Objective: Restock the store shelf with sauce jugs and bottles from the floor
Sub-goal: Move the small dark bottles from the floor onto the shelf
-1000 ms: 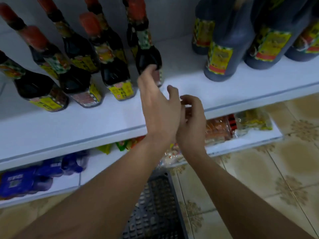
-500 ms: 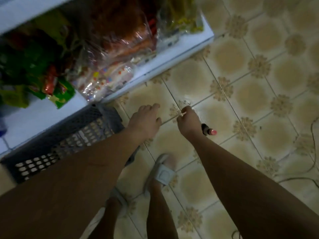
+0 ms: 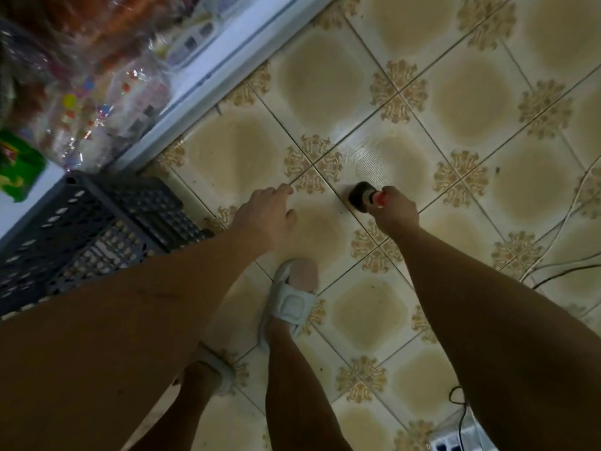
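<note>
Head view, looking straight down at patterned tile floor (image 3: 325,76). No readable label, brand or writing anywhere; the packets on the shelf are blurred.

Right hand (image 3: 395,211) is curled around the neck of a dark sauce bottle (image 3: 359,196), just by the red cap (image 3: 377,199). The fingers wrap the top, so it is gripping it. The bottle is seen nearly end-on from above: long axis about vertical, cap up toward the camera, base toward the floor, tilted slightly so the cap end leans to the right of frame. Can't tell if the base touches the tile or is just off it. The bottle sits over a grout line, to the right of the left hand and ahead of the feet.

Left hand (image 3: 265,216) holds nothing, fingers loosely spread and relaxed, hanging above the floor, well apart from the bottle.

Dark perforated plastic crate (image 3: 91,232) at left on the floor, beside the white bottom shelf (image 3: 208,83). The shelf holds clear and coloured snack bags (image 3: 97,92) and a green packet (image 3: 18,164); the print is unreadable.

Two feet in pale slide sandals (image 3: 292,297) below the hands. Cables (image 3: 559,255) lie at right on the tiles; a white power strip (image 3: 455,441) is at the bottom edge.
</note>
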Available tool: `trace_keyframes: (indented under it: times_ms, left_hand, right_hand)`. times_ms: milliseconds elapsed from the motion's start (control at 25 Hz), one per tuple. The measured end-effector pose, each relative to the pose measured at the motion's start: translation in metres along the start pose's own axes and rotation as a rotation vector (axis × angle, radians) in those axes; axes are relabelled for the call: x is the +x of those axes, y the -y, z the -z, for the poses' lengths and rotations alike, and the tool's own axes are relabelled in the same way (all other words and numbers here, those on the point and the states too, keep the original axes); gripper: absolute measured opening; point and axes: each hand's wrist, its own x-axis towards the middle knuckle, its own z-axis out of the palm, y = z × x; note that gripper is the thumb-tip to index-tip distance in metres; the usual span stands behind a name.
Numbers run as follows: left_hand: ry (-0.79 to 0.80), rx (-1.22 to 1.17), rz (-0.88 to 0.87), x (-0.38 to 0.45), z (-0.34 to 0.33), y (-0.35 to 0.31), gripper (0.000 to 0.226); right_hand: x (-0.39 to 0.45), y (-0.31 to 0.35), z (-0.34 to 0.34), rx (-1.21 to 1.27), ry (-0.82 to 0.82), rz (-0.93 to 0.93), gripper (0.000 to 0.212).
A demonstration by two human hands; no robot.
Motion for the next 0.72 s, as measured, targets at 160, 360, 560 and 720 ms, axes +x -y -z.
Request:
trace_keyframes:
  times_ms: [160, 360, 560, 720]
  left_hand:
    - [0.009, -0.017, -0.04, 0.008, -0.018, 0.015, 0.041]
    - [0.098, -0.174, 0.027, -0.006, -0.009, 0.035, 0.046]
    - [0.169, -0.589, 0.051, -0.04, 0.044, 0.039, 0.059]
    - [0.046, -0.606, -0.037, -0.062, 0.09, 0.053, 0.076]
  right_hand:
    - [0.013, -0.001, -0.01, 0.012, -0.062, 0.053, 0.03]
    - [0.001, 0.033, 0.012, -0.023, 0.016, 0.164, 0.023]
    - [-0.06, 0.13, 0.067, -0.131, 0.236, 0.393, 0.025]
    - [-0.132, 0.239, 0.098, -0.354, 0.377, 0.691, 0.023]
